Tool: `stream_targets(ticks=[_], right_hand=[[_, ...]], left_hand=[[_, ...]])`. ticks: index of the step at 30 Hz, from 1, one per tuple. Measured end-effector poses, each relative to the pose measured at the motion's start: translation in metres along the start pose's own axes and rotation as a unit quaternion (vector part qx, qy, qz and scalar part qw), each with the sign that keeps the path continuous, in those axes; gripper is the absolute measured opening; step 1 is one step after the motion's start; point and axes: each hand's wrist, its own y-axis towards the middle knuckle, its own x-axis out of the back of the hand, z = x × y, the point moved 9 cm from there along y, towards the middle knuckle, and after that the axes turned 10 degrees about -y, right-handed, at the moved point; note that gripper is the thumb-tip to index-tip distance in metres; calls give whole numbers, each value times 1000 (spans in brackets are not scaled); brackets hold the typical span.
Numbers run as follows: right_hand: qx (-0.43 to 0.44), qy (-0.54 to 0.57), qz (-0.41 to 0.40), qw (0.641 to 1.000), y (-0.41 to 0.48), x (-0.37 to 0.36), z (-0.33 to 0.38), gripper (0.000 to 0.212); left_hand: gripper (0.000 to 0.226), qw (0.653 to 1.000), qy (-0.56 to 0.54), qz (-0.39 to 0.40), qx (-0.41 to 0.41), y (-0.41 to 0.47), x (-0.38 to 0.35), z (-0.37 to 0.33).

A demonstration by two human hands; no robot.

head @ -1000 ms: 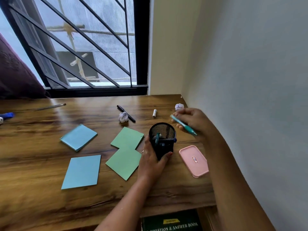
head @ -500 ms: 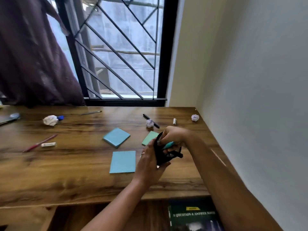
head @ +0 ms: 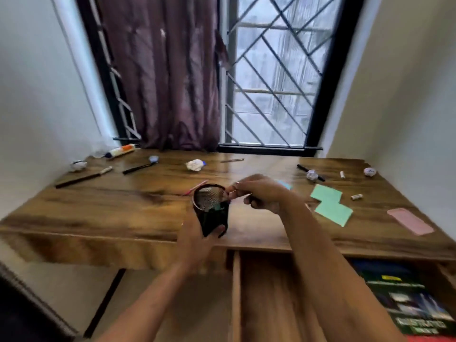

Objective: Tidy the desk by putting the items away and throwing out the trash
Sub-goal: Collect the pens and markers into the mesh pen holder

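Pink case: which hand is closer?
Right. The right hand is at the mesh cup, left of the pink case; the left hand grips the cup, farther away.

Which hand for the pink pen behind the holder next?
Right, probably. Left hand grips the holder; right hand is at its rim, nearest the pink pen. Blur hides whether it holds anything.

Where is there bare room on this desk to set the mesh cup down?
Front left: bare wood between the dark stick and the mesh cup. Crowded: green notes and pink case at right, pens and paper balls along the back.
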Motion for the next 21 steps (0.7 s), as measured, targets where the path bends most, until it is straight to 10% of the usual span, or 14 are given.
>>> stream_targets(ticks=[9, 21], right_hand=[[-82, 54, 13, 995, 18, -108, -6, 19], [-49, -306, -143, 940, 177, -118, -35, 23]], left_hand=[[80, 998, 46, -31, 37, -23, 160, 42], [85, 994, 50, -17, 92, 54, 162, 132]])
